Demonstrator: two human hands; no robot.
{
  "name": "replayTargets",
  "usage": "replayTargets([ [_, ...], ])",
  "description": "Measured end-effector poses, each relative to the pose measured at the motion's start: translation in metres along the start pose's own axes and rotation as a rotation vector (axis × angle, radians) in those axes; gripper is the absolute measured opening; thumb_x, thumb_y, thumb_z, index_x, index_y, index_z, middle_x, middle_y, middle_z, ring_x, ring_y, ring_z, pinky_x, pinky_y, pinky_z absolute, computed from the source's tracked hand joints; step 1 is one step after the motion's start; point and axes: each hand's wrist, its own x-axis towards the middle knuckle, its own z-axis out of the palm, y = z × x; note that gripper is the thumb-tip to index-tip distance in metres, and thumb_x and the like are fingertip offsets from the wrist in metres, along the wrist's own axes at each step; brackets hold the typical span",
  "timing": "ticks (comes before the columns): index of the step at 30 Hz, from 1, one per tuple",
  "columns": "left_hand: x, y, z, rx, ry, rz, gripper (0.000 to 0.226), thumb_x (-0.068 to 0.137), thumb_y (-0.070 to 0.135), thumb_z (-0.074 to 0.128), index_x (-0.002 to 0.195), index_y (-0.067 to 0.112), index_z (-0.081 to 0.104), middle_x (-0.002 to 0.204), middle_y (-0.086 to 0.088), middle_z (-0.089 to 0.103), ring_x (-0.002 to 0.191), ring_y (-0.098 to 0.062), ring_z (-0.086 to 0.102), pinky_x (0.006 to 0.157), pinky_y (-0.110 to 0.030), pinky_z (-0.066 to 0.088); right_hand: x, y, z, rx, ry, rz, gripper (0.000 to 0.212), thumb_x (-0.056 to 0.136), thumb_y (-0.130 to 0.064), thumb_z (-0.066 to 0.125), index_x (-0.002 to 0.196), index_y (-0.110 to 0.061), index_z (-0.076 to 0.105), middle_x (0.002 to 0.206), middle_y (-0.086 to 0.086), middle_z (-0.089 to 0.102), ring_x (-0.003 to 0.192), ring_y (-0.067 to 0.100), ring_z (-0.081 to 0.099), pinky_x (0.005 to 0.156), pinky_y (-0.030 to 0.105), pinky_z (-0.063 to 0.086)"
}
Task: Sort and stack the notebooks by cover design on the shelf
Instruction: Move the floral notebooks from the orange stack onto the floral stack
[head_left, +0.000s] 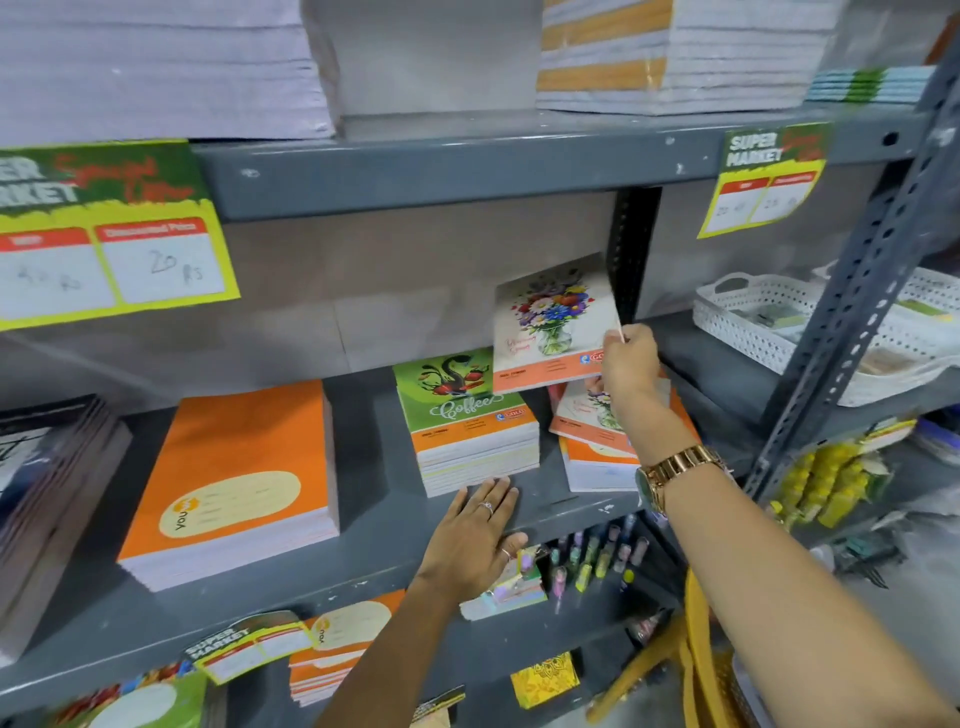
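Note:
My right hand (628, 366) pinches the right edge of a flower-vase notebook (553, 325) and holds it upright in the air above the grey shelf (363, 525). Under it lies a loose pile of more flower-vase notebooks (589, 423) on orange ones. To their left stands a neat stack with a green "Coffee" cover (460, 410). My left hand (475, 538) rests flat on the shelf just in front of that stack, fingers spread, holding nothing. A thick stack of orange notebooks (234, 478) lies further left.
Dark-covered notebooks (47, 478) sit at the far left. White perforated baskets (769, 322) stand on the neighbouring shelf to the right, behind a slotted upright post (852, 312). Paper stacks fill the shelf above; pens and more notebooks lie on the shelf below.

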Motion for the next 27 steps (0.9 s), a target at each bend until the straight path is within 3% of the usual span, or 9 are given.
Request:
replayTargets([
  [2,-0.007,-0.009,-0.001,0.005,-0.019,0.009,0.062,0.097,0.044,0.025,0.148,0.018,0.002,0.160,0.000,-0.001,0.147,-0.016,-0.003,0.120,-0.036,-0.004,-0.008,-0.001,0.016,0.007,-0.081,0.039,0.008,0.100,-0.019,0.038,0.097,-0.013,0.043,0.069,0.007,0.053,0.040,0.020,0.051,0.026,0.013,0.036],
  [5,-0.016,-0.020,-0.004,-0.016,-0.045,0.026,0.074,0.090,0.062,0.014,0.148,0.019,0.000,0.160,0.000,-0.002,0.147,-0.017,-0.004,0.119,-0.035,-0.007,-0.019,0.003,0.046,0.001,-0.223,0.100,0.012,0.100,-0.016,0.037,0.092,-0.010,0.044,0.059,0.010,0.052,0.029,0.016,0.049,0.026,0.015,0.035],
  [7,-0.019,-0.023,-0.004,-0.056,-0.040,0.035,0.099,0.067,0.076,-0.009,0.148,0.021,0.001,0.160,0.001,-0.001,0.147,-0.017,-0.004,0.118,-0.035,-0.008,-0.025,0.008,0.062,-0.019,-0.289,0.151,0.009,0.099,-0.014,0.037,0.096,-0.009,0.045,0.062,0.011,0.052,0.032,0.019,0.051,0.026,0.015,0.035],
  [10,-0.022,-0.025,-0.002,-0.079,-0.041,0.038,0.110,0.056,0.079,-0.016,0.148,0.021,0.001,0.160,0.001,-0.001,0.147,-0.017,-0.005,0.117,-0.035,-0.010,-0.031,0.019,0.076,-0.126,-0.307,0.189,0.009,0.096,-0.009,0.039,0.096,-0.005,0.047,0.064,0.012,0.053,0.041,0.023,0.054,0.033,0.020,0.039],
  [12,-0.021,-0.025,-0.002,-0.084,-0.048,0.032,0.110,0.055,0.079,-0.014,0.148,0.021,0.000,0.160,0.001,-0.002,0.147,-0.018,-0.006,0.116,-0.034,-0.012,-0.036,0.025,0.078,-0.249,-0.272,0.154,0.013,0.095,-0.011,0.043,0.094,-0.003,0.053,0.079,0.017,0.059,0.054,0.029,0.061,0.046,0.028,0.047],
  [15,-0.020,-0.025,-0.002,-0.085,-0.042,0.033,0.110,0.055,0.078,-0.012,0.148,0.021,0.000,0.160,0.001,-0.002,0.147,-0.018,-0.006,0.114,-0.033,-0.013,-0.040,0.026,0.076,-0.486,-0.191,-0.014,0.024,0.090,-0.016,0.053,0.102,0.003,0.063,0.105,0.023,0.066,0.096,0.038,0.064,0.069,0.032,0.046],
  [19,-0.019,-0.021,-0.004,-0.084,-0.063,0.017,0.108,0.057,0.078,-0.009,0.148,0.020,0.000,0.160,0.001,-0.002,0.147,-0.018,-0.005,0.117,-0.037,-0.009,-0.037,0.024,0.069,-0.634,-0.154,-0.079,0.028,0.086,-0.025,0.061,0.100,-0.001,0.066,0.110,0.020,0.066,0.097,0.035,0.064,0.070,0.030,0.046],
  [23,-0.010,-0.015,-0.005,-0.048,-0.091,-0.003,0.077,0.090,0.060,0.026,0.148,0.016,0.001,0.160,-0.002,-0.002,0.147,-0.018,-0.005,0.119,-0.039,-0.006,-0.035,0.027,0.051,-0.706,-0.077,-0.083,0.040,0.088,-0.037,0.058,0.109,-0.003,0.063,0.115,0.018,0.064,0.104,0.036,0.062,0.081,0.035,0.051],
  [27,0.002,-0.003,-0.007,-0.055,-0.104,0.015,0.075,0.090,0.059,0.019,0.148,0.015,0.004,0.160,-0.003,0.000,0.147,-0.018,-0.003,0.119,-0.037,-0.004,-0.029,0.036,0.027,-0.738,-0.012,-0.051,0.043,0.091,-0.037,0.054,0.114,-0.001,0.060,0.118,0.019,0.063,0.106,0.036,0.061,0.082,0.035,0.050],
])
